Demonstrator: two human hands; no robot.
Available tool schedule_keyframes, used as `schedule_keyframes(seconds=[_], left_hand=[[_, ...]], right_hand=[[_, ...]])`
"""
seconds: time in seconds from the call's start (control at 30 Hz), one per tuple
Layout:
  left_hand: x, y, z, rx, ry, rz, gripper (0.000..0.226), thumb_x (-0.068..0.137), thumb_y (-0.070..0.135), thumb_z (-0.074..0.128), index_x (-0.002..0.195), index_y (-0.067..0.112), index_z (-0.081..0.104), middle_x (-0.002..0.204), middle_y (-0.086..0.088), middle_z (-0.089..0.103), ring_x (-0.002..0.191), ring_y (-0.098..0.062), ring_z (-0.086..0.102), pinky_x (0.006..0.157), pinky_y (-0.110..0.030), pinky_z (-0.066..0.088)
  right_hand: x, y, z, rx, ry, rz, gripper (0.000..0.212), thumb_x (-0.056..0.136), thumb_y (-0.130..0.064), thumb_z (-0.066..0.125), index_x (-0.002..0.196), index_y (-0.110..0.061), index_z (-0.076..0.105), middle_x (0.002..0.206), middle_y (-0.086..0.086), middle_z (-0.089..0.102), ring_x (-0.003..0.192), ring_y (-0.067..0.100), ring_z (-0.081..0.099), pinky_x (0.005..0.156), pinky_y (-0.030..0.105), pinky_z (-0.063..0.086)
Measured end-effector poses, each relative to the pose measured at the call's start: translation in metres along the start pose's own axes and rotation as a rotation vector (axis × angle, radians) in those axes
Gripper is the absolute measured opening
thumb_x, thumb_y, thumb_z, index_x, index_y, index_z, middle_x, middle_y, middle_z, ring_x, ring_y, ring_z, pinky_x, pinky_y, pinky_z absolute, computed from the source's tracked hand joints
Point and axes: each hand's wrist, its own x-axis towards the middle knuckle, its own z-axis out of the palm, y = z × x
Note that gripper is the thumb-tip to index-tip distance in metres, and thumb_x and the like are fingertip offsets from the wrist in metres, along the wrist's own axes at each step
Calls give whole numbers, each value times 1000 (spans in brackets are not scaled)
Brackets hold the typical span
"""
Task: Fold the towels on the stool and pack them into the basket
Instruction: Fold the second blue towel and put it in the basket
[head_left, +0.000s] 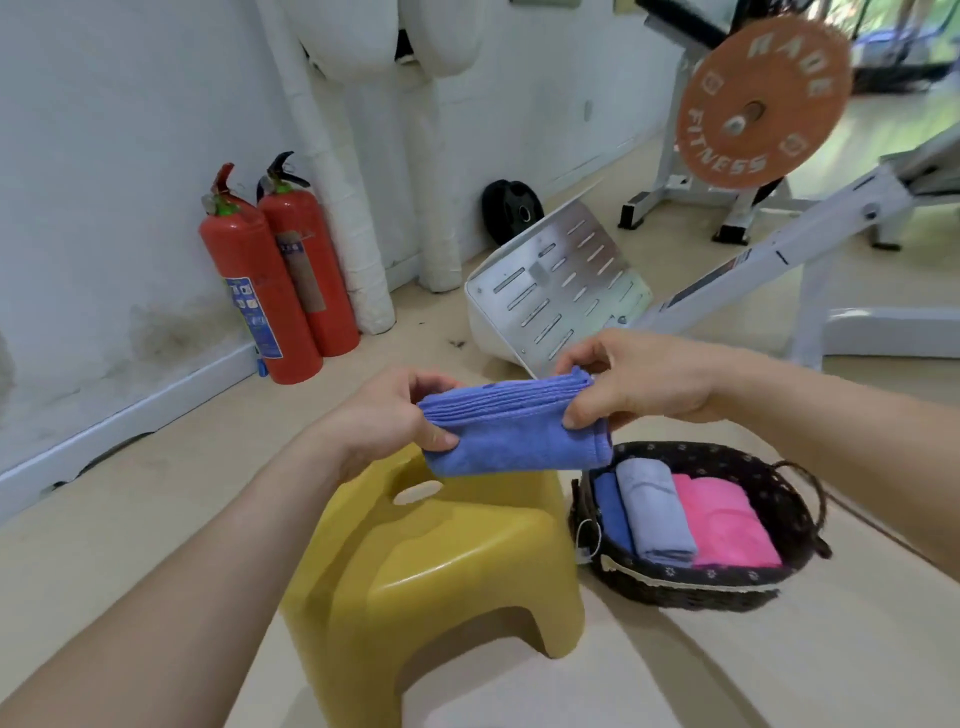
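The person holds a folded blue towel (511, 431) in the air over the stool (441, 566), the left hand (387, 415) pinching one end and the right hand (631, 384) the other. The basket (769, 478) beside the stool already holds three folded towels (685, 514). The stool top looks bare, so this towel is probably the last to pack.

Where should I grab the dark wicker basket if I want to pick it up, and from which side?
Take the basket by its looped handle on the right end, coming from the right, fingers hooked under the loop. It stands clear of the rim, while the folded towels fill the inside. A matching left handle probably exists, but it isn't clearly visible.
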Motion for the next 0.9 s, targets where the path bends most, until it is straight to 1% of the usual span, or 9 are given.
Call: schedule_keyframes(seconds=[0.1, 0.17, 0.23, 0.3, 0.47, 0.57, 0.7, 0.8, 0.9], left_hand=[[17, 25, 44, 208, 94, 199, 40, 61, -6, 75, 78, 29, 65, 72, 15, 66, 67, 1, 58, 63, -18, 48], [27, 35, 74, 406, 172, 407, 38, 60, 1, 72, 75, 33, 59, 72, 16, 61, 69, 0, 54, 60, -20, 41], [37, 44, 104, 499, 214, 559, 37, 61, -2, 65, 79, 29, 56, 77, 14, 55, 72, -4, 49, 61, -18, 35], [47, 53, 132, 450, 231, 640, 39, 62, -6, 59, 81, 27, 54, 81, 12, 53, 75, -8, 48, 63, -22, 37], [78, 65, 197, 370, 269, 739, 40, 65, -13, 55, 89, 18, 58, 94, 6, 53, 88, -13, 51, 74, -27, 44], [99, 60, 242, 187, 318, 483, 50, 68, -12, 54, 101, 26, 53, 105, 2, 48, 93, -17, 54, 81, -30, 48], [104, 53, 291, -702, 80, -279, 31, 93, 30, 54, 122, 28, 43, 109, -13, 64, 81, -25, 68, 64, -36, 56], [105, 33, 337, -644, -28, -327, 36, 92, 40, 57, 124, 37, 42, 116, -1, 65, 95, -20, 69, 61, -30, 57], [117, 7, 376, -540, 31, -280, 40, 91, 24, 59, 114, 52, 42, 113, -3, 65, 94, -21, 69, 76, -45, 59]], right_hand=[[-42, 33, -16, 298, 113, 29, 31, 65, 2, 68, 86, -16, 55, 83, 9, 52, 67, 17, 52, 54, 29, 44], [-66, 57, -25, 465, 58, 35, 35, 58, -6, 74, 84, -19, 54, 86, 9, 52, 69, 17, 53, 56, 28, 45], [-85, 82, -37, 680, -46, 19, 41, 54, -27, 87, 82, -19, 59, 90, 6, 60, 77, 18, 60, 63, 30, 51], [-98, 106, -47, 887, -113, 24, 48, 56, -48, 86, 89, -20, 66, 98, 6, 66, 85, 21, 66, 69, 32, 56], [-99, 163, -60, 1194, -74, 48, 53, 62, -21, 86, 111, -7, 70, 113, 16, 68, 96, 25, 69, 84, 36, 57], [-93, 197, -63, 1176, 96, 4, 50, 78, -11, 69, 125, -3, 55, 119, 20, 63, 97, 28, 67, 82, 38, 57], [-78, 233, -62, 1022, 427, 79, 56, 76, 1, 69, 128, -9, 49, 118, 18, 65, 97, 30, 68, 79, 39, 58], [-65, 262, -56, 937, 588, 185, 59, 75, 1, 74, 125, -15, 46, 110, 10, 67, 88, 23, 71, 69, 33, 58], [-53, 298, -54, 923, 647, 297, 59, 76, 0, 71, 123, -22, 43, 109, 7, 65, 86, 22, 70, 67, 34, 58]])
